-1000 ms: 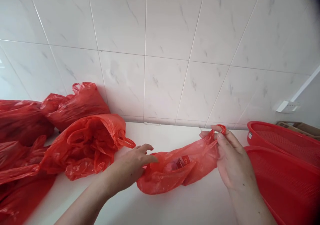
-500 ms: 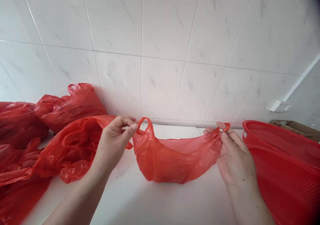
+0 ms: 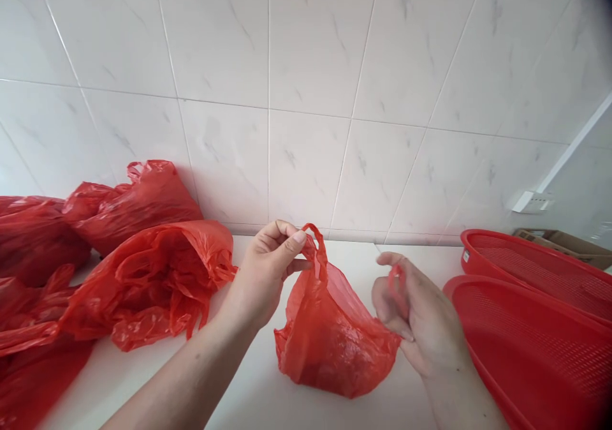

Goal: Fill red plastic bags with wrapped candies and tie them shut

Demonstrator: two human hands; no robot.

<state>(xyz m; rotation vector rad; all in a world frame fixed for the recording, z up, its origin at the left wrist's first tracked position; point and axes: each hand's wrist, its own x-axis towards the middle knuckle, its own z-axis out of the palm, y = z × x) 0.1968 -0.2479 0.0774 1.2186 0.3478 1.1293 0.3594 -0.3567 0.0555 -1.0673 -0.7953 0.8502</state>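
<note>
A small red plastic bag (image 3: 332,334) rests on the white counter (image 3: 248,392) between my hands. My left hand (image 3: 268,270) pinches one handle loop of this bag at its top left. My right hand (image 3: 414,315) grips the other handle, which shows as a blurred red strip against my palm. The bag hangs slack and bunched between the two handles, its bottom on the counter.
A crumpled open red bag (image 3: 153,280) lies just left of my left hand, with more red bags (image 3: 43,251) piled behind it to the left edge. Two red mesh baskets (image 3: 540,341) stand at the right. The white tiled wall (image 3: 306,98) closes the back.
My left hand took hold of a handle and lifted it. Both hands then moved toward each other, so the stretched bag now hangs bunched and narrow.
</note>
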